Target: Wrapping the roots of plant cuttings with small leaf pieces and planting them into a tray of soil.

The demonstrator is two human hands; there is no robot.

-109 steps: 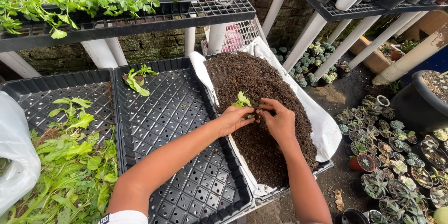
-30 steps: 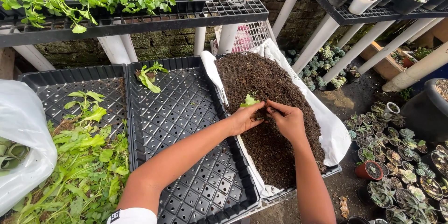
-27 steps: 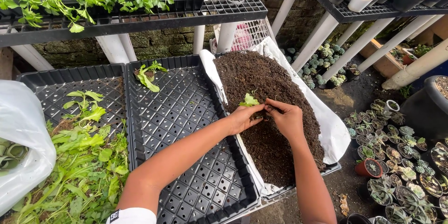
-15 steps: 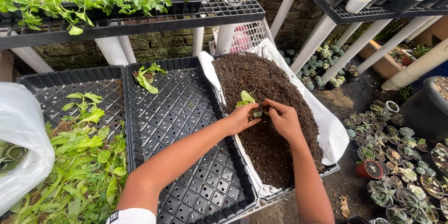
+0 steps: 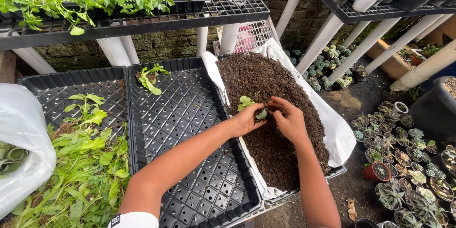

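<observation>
Whatever pot or root ball sits between the palms is hidden, so only the small green seedling [image 5: 248,102] shows, its few pale leaves poking up over the dark soil [image 5: 273,114] heaped on white plastic sheeting [image 5: 339,133]. The left hand [image 5: 246,120] cups it from the side, fingers curled around its base; the right hand [image 5: 289,120] pinches in from the other side, touching it. Since half a second ago both hands have barely shifted. The empty black tray [image 5: 190,128] lies just beside.
</observation>
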